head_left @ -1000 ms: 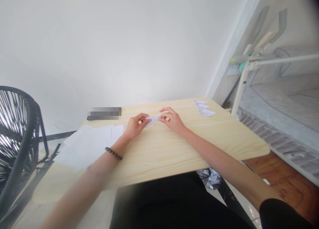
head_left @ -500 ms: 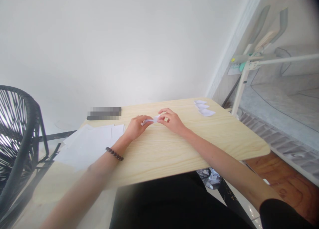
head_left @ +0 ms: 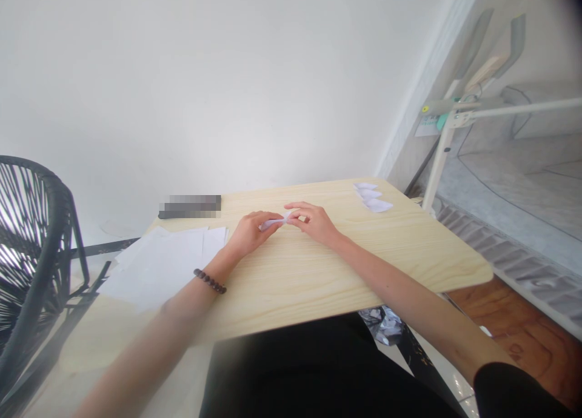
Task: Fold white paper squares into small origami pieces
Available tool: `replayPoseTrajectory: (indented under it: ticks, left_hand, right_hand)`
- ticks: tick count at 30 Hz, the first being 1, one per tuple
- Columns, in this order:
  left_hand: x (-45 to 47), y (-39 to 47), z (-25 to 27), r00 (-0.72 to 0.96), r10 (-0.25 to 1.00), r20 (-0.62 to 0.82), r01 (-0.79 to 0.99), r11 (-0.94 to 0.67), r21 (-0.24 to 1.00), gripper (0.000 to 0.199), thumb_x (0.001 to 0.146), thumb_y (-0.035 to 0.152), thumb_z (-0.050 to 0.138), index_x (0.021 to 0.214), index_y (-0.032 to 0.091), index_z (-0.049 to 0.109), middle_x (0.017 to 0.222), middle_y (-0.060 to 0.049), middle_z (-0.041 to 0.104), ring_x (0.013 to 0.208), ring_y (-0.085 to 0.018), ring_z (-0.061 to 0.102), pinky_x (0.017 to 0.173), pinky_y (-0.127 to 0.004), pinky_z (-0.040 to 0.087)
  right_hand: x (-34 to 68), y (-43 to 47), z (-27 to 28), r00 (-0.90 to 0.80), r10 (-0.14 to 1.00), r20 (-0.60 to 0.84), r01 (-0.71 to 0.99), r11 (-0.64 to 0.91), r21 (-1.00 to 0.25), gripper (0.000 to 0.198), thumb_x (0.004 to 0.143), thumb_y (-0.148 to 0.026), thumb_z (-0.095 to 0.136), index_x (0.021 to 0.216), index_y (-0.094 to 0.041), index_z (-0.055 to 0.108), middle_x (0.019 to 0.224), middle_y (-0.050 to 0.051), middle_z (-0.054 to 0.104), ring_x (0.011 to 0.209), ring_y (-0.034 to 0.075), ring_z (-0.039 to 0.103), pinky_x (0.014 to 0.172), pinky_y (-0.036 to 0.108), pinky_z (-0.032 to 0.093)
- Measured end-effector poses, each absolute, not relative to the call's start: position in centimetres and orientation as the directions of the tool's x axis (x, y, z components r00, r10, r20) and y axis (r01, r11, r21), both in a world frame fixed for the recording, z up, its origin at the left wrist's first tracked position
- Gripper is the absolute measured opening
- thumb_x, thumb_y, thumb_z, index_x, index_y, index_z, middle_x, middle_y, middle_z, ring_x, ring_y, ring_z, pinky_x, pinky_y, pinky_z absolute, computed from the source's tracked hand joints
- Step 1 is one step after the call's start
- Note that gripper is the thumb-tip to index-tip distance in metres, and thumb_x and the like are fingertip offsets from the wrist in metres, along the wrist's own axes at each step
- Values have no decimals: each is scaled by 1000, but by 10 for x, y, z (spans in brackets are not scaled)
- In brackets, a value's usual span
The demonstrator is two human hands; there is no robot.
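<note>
A small folded piece of white paper (head_left: pixel 271 223) is held between both hands, low over the middle of the table (head_left: pixel 291 278). My left hand (head_left: pixel 251 231) is closed on its left end, thumb in front and fingers behind. My right hand (head_left: pixel 313 220) pinches the right end between thumb and fingertips, with the index finger stretched out above. Fingers cover parts of the paper. Several folded white paper pieces (head_left: pixel 377 205) lie in an overlapping row at the table's far right.
Loose white sheets (head_left: pixel 168 260) are spread on the table's left side. A dark, pixelated object (head_left: pixel 191 207) sits at the back left edge. A black woven chair (head_left: pixel 54 224) stands at the left, and a white metal frame (head_left: pixel 439 163) rises beyond the right edge.
My right hand has shifted slightly, its fingers closing in nearer to the left thumb at the paper's middle. The left hand has barely moved and keeps its hold.
</note>
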State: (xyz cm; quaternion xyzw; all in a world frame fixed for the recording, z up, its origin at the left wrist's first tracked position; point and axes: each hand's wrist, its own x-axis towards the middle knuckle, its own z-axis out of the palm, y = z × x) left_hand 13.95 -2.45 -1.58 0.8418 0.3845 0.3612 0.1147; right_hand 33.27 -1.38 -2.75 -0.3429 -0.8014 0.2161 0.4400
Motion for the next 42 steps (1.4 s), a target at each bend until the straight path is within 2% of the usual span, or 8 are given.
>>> replayPoseTrajectory:
  ticks: [4,9,12,21,28,32,37,42]
  left_hand:
    - [139,-24,-16,445,716,538,554,-692,464,27,79,37,46,91,19,61,90,-4,64,78,-15,57,73,-25,42]
    - [140,-24,-16,474,698,537,542,-712,447,25,82,34,43,91,19,61,89,-3,63,79,-13,57,72,-23,42]
    - [140,-24,-15,478,699,531,530,-712,460,25,82,33,42,88,19,62,87,-4,63,78,-13,57,71,-22,42]
    - [135,-19,-20,378,800,466,606,-594,529,30,77,37,49,100,20,57,90,-2,63,74,-13,56,68,-23,42]
    - [129,-9,-25,309,860,407,643,-504,577,38,70,30,58,106,19,54,85,-3,62,69,-13,56,69,-24,44]
    - [128,-9,-23,322,865,385,687,-493,533,36,73,31,54,106,19,54,78,-1,61,66,-13,54,67,-24,43]
    - [128,-10,-21,338,839,427,736,-518,437,29,75,33,50,98,18,57,77,-2,58,67,-13,51,67,-25,40]
    - [128,-13,-18,368,837,405,712,-534,456,24,73,35,50,87,16,57,72,-1,55,63,-12,48,61,-24,38]
  right_hand:
    - [332,-13,-30,-372,773,514,305,625,-719,23,77,-33,48,87,-19,65,110,5,56,86,16,58,50,19,50]
    - [332,-14,-33,-410,811,417,239,537,-809,28,75,-39,50,85,-17,64,82,3,64,66,14,61,45,20,50]
    - [331,-14,-33,-417,805,423,249,548,-798,25,75,-36,50,82,-17,64,77,3,64,66,13,61,47,19,51]
    - [332,-12,-31,-335,827,452,289,547,-786,21,75,-31,50,81,-16,64,74,2,63,65,12,60,53,21,52]
    - [334,-10,-31,-275,845,459,279,527,-803,17,74,-28,51,80,-16,62,74,2,63,66,12,60,56,23,53]
    - [334,-9,-32,-249,862,441,246,496,-833,20,73,-28,52,88,-18,58,77,2,63,66,12,61,55,23,53]
    - [335,-6,-35,-205,889,409,210,448,-869,38,70,-26,56,107,-20,50,80,2,65,67,12,61,56,24,54]
    - [336,-5,-36,-190,893,408,225,444,-868,25,69,-30,57,88,-15,60,80,5,65,66,14,62,58,25,53]
